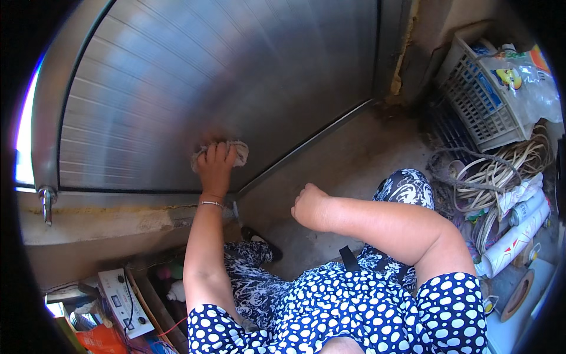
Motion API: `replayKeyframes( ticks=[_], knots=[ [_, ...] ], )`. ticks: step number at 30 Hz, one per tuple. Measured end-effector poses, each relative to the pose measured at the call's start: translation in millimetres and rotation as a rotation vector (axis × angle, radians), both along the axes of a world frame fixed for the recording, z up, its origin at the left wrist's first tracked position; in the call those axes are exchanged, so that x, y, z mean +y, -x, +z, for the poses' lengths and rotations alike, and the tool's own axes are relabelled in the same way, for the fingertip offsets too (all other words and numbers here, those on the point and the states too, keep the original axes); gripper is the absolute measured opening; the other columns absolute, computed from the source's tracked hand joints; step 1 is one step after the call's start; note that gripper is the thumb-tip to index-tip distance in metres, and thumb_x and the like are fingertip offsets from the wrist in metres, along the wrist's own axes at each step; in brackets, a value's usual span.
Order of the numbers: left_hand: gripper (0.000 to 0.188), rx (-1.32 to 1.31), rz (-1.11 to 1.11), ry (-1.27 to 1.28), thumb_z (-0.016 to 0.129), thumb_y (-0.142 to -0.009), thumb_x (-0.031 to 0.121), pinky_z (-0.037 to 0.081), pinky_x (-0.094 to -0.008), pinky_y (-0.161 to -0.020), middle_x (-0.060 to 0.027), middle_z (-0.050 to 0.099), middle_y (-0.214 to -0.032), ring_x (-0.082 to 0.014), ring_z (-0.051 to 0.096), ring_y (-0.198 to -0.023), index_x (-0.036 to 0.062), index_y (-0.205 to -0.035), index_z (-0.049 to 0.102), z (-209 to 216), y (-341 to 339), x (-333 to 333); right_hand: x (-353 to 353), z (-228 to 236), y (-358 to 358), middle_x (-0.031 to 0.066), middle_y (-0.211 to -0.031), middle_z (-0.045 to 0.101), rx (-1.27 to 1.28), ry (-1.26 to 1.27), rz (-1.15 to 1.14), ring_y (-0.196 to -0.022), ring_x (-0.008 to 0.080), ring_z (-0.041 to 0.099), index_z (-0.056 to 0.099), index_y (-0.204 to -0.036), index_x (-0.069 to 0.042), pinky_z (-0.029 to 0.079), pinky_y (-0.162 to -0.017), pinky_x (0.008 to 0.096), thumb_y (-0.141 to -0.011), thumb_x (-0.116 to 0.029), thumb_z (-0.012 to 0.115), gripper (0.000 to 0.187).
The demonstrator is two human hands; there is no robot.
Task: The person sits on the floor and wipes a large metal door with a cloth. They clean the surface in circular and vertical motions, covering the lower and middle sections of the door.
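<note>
My left hand (214,170) presses a crumpled, pale cloth (240,153) against the lower part of a shiny, ribbed metal door panel (135,112). Its fingers are spread over the cloth and grip it, and a thin bracelet (211,204) circles the wrist. The panel mirrors the hand as a blurred patch. My right hand (312,207) hangs in the air over the floor, beside my patterned knee. Its fingers are curled into a loose fist, and nothing shows in them.
A metal door handle (46,203) juts out at the far left. Boxes and a white device with knobs (125,302) crowd the lower left. On the right stand a plastic crate (480,97), coiled cables (501,177) and a white cylinder (516,239). Bare concrete floor (365,141) borders the panel.
</note>
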State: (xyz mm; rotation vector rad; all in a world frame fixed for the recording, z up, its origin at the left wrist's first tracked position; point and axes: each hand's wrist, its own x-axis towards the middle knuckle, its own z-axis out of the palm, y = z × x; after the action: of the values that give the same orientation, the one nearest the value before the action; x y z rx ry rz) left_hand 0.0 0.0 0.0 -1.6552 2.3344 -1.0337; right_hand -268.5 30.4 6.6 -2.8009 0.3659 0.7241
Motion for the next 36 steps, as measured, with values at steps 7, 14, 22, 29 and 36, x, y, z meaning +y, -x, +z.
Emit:
replayKeyframes(
  ticks=[7, 14, 22, 29, 36],
  knots=[
    [0.027, 0.09, -0.015, -0.067, 0.055, -0.076, 0.016, 0.036, -0.0389, -0.08, -0.0021, 0.054, -0.109, -0.0208, 0.05, -0.105, 0.0181, -0.104, 0.057, -33.9, 10.9, -0.1, -10.6, -5.9, 4.4, 0.0088, -0.104, 0.066, 0.017, -0.016, 0.011, -0.098, 0.0239, 0.061, 0.064, -0.105, -0.008, 0.044, -0.081, 0.037, -0.08, -0.017, 0.061, 0.027],
    [0.035, 0.149, 0.064, 0.12, 0.057, -0.075, 0.01, 0.035, -0.0437, -0.086, -0.0049, 0.052, -0.114, -0.0264, 0.046, -0.111, 0.017, -0.11, 0.057, 35.2, 5.6, -0.1, -17.6, -13.8, 1.9, 0.0083, -0.101, 0.067, -0.018, -0.01, -0.04, -0.097, 0.0248, 0.063, 0.066, -0.103, -0.011, 0.045, -0.08, 0.0381, -0.08, -0.015, 0.059, 0.025],
    [0.06, 0.145, -0.025, 0.645, 0.07, -0.066, 0.007, 0.029, -0.0466, -0.095, -0.0063, 0.044, -0.125, -0.0275, 0.039, -0.12, 0.0226, -0.121, 0.052, 224.5, 7.4, -31.6, -31.3, -18.7, 2.8, 0.0072, -0.102, 0.068, 0.017, -0.022, -0.131, -0.096, 0.0245, 0.064, 0.067, -0.103, -0.01, 0.047, -0.078, 0.0409, -0.08, -0.014, 0.058, 0.025],
    [0.056, 0.071, -0.034, 0.826, 0.07, -0.071, 0.015, 0.032, -0.0453, -0.091, -0.0045, 0.047, -0.117, -0.0255, 0.043, -0.11, 0.0253, -0.123, 0.05, 271.7, 9.9, -53.8, -26.5, -13.9, 3.2, 0.007, -0.1, 0.068, 0.0, -0.004, -0.108, -0.094, 0.0241, 0.065, 0.068, -0.099, -0.01, 0.047, -0.076, 0.04, -0.079, -0.015, 0.059, 0.023],
    [0.048, -0.045, 0.023, 0.551, 0.066, -0.073, 0.016, 0.036, -0.0449, -0.088, -0.0091, 0.054, -0.115, -0.0287, 0.049, -0.11, 0.0164, -0.119, 0.053, 189.2, 27.4, -44.4, -14.9, -11.7, 2.5, 0.0074, -0.101, 0.067, -0.012, 0.033, -0.069, -0.096, 0.0232, 0.063, 0.066, -0.104, -0.01, 0.045, -0.078, 0.0375, -0.08, -0.016, 0.059, 0.026]
  ],
)
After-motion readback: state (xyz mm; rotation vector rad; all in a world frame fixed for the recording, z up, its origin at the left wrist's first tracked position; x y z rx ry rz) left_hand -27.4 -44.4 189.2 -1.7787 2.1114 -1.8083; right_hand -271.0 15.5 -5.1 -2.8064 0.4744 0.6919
